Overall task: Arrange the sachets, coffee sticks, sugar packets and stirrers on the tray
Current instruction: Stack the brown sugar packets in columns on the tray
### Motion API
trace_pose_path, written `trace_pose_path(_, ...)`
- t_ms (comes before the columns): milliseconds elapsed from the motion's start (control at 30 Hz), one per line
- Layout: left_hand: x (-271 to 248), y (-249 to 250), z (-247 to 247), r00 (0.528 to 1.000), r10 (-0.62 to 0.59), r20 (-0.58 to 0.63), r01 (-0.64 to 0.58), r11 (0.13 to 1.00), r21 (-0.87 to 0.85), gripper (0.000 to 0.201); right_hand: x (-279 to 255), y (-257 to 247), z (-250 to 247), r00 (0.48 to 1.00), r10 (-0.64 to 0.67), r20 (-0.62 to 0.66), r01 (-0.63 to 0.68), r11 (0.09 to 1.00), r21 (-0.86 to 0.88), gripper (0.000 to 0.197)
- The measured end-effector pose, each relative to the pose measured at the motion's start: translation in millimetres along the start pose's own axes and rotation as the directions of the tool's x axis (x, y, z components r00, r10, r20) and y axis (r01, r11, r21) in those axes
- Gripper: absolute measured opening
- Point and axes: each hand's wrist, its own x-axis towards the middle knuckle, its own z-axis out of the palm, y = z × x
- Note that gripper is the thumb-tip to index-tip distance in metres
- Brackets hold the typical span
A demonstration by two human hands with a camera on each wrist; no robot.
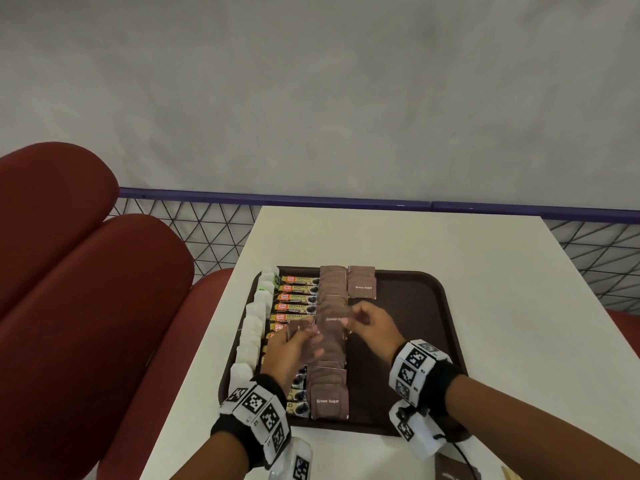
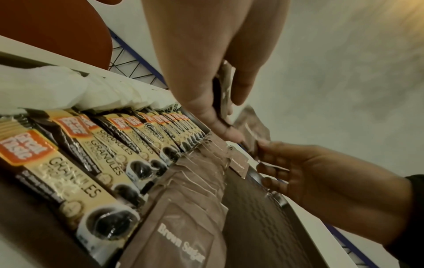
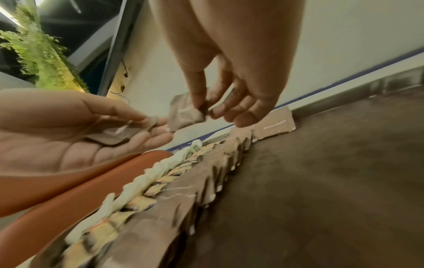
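A dark brown tray (image 1: 412, 344) lies on the white table (image 1: 502, 306). Its left side holds a row of white sachets (image 1: 251, 336), a row of coffee sticks (image 1: 298, 298) and a column of overlapping brown sugar packets (image 1: 329, 386). One more brown sugar packet (image 1: 361, 285) lies alone at the far edge, to the right of that column. My left hand (image 1: 304, 337) holds a few brown sugar packets (image 3: 110, 134) between thumb and fingers. My right hand (image 1: 349, 320) pinches one brown sugar packet (image 3: 185, 112) by its edge, just above the column and close to the left hand.
Red seat cushions (image 1: 86, 271) stand to the left. A wire mesh fence with a blue rail (image 1: 346, 199) runs behind the table. The tray's right half (image 3: 321, 181) is bare. A brown packet (image 1: 453, 471) and a pale wooden piece (image 1: 510, 475) lie at the table's near edge.
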Motion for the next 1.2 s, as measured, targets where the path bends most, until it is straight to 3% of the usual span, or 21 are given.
trace_pose_path(100, 0.8, 4.9, -3.4, 1.0, -0.024, -0.006, 0.023, 0.995, -0.095, 0.019, 19.0, 6.3, -19.6, 0.966, 0.094, -0.243, -0.119, 0.989, -0.092, 0.016)
trace_pose_path(167, 3.6, 4.1, -9.8, 0.999, -0.041, -0.035, 0.038, 0.996, -0.086, 0.019, 31.3, 9.2, -32.4, 0.94, 0.163, -0.299, -0.213, 0.967, -0.143, 0.007)
trace_pose_path(267, 6.7, 1.2, -18.2, 0.996, -0.054, -0.067, 0.054, 0.999, 0.0, 0.02, 48.6, 15.3, -40.7, 0.923, 0.224, -0.312, -0.295, 0.934, -0.201, 0.019)
trace_pose_path(400, 7.3, 2.1, -24.6, 0.997, 0.036, -0.073, -0.026, 0.99, 0.142, 0.023, 64.7, 20.9, -35.5, 0.907, 0.277, -0.317, -0.357, 0.905, -0.232, 0.023)
trace_pose_path(500, 5.8, 6.5, -28.4, 0.994, 0.082, -0.069, -0.07, 0.984, 0.162, 0.027, 71.5, 23.6, -28.8, 0.898, 0.301, -0.32, -0.395, 0.873, -0.287, 0.021)
trace_pose_path(700, 6.4, 6.8, -39.9, 0.993, 0.06, -0.105, -0.04, 0.982, 0.187, 0.029, 76.7, 25.2, -23.2, 0.887, 0.298, -0.352, -0.435, 0.795, -0.424, 0.023)
trace_pose_path(900, 4.6, 7.6, -41.7, 0.986, 0.097, -0.134, -0.062, 0.969, 0.24, 0.017, 74.9, 22.4, -21.6, 0.905, 0.228, -0.358, -0.399, 0.745, -0.534, 0.027)
trace_pose_path(1100, 0.5, 8.0, -39.2, 0.989, 0.075, -0.13, -0.046, 0.975, 0.218, 0.011, 61.4, 17.6, -21.9, 0.893, 0.082, -0.442, -0.32, 0.807, -0.497, 0.038)
trace_pose_path(1200, -4.1, 8.8, -32.9, 0.99, 0.08, -0.113, -0.057, 0.979, 0.195, 0.012, 47.6, 11.1, -20.4, 0.923, -0.003, -0.386, -0.206, 0.842, -0.499, 0.036)
